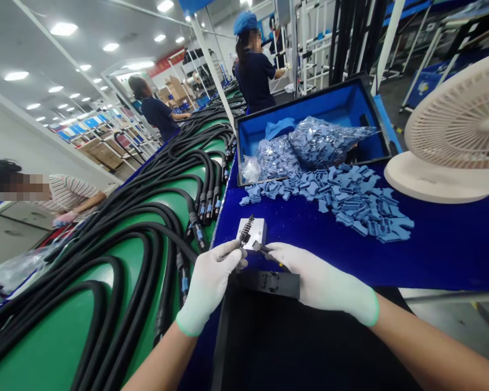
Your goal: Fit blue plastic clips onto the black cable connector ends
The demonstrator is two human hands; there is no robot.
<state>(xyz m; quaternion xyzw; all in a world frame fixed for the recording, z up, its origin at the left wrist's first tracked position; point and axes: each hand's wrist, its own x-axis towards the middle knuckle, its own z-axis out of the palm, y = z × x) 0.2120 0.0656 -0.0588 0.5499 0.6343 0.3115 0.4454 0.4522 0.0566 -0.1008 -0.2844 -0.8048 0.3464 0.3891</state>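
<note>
My left hand (209, 288), in a white glove, pinches a small black ribbed connector piece (246, 231), holding it upright over a square metal block (256, 233). My right hand (321, 282), also gloved white, grips a slim dark hand tool (267, 251) with a yellow mark, and its tip is close to the black piece. Just below both hands lies a black plastic fixture (271, 283). The hands partly hide the metal block and the fixture.
A blue-topped bench (432, 255) holds loose blue plastic parts (330, 201) and a blue case (309, 98) of bagged parts. A white fan (452, 141) stands right. Coiled black cables (146, 217) lie on a green board left. Several co-workers stand beyond.
</note>
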